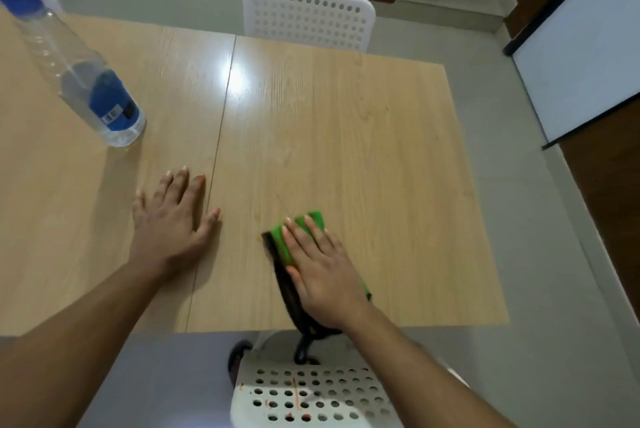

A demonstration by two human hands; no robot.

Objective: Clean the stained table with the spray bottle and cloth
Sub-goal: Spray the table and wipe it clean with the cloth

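A clear spray bottle (86, 81) with a blue label and blue-white head stands on the far left of the light wooden table (363, 123). My right hand (322, 272) lies flat on a green and black cloth (280, 247) near the table's front edge, fingers spread over it. A faint orange mark shows just left of the cloth. My left hand (173, 216) rests palm down on the table, fingers apart, holding nothing, below and right of the bottle.
A white perforated chair (308, 15) stands at the table's far side. Another white perforated chair seat (311, 393) with red marks sits below the front edge. A seam (221, 123) runs down the tabletop. A whiteboard (581, 60) leans at the right.
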